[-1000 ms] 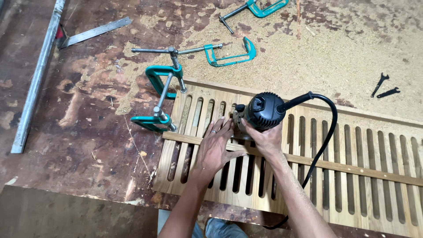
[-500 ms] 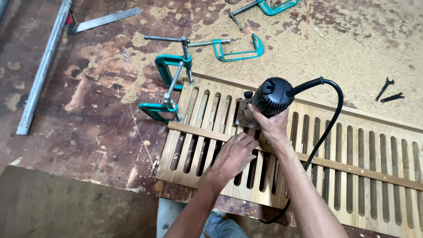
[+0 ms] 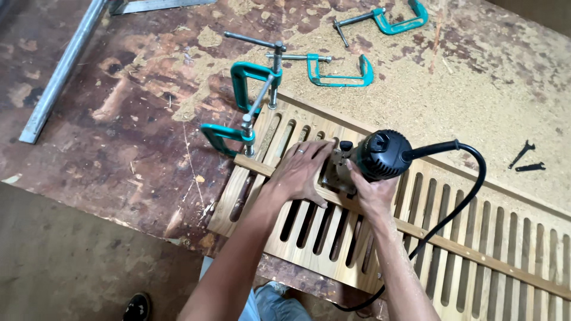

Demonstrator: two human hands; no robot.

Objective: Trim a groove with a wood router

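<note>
A long wooden panel [image 3: 476, 232] with several slots lies on the workbench. A thin wooden strip [image 3: 470, 252] runs across it as a straightedge. My right hand [image 3: 372, 193] grips a black trim router [image 3: 375, 156] standing on the panel beside the strip. My left hand [image 3: 300, 169] lies flat with spread fingers on the panel and the router's base. A black cord [image 3: 452, 211] loops from the router to the bench's near edge. Two green clamps [image 3: 247, 80] [image 3: 223, 135] pin the panel's left end.
Two more green clamps [image 3: 339, 68] [image 3: 386, 21] lie loose in sawdust at the back. Two small black wrenches [image 3: 526, 159] rest at the right. A metal bar [image 3: 59, 68] lies along the bench's left side. My shoe [image 3: 138, 306] shows on the floor below.
My left hand has moved up from the lower slats to the router's base. The view has shifted, so the panel and clamps sit lower and more to the right.
</note>
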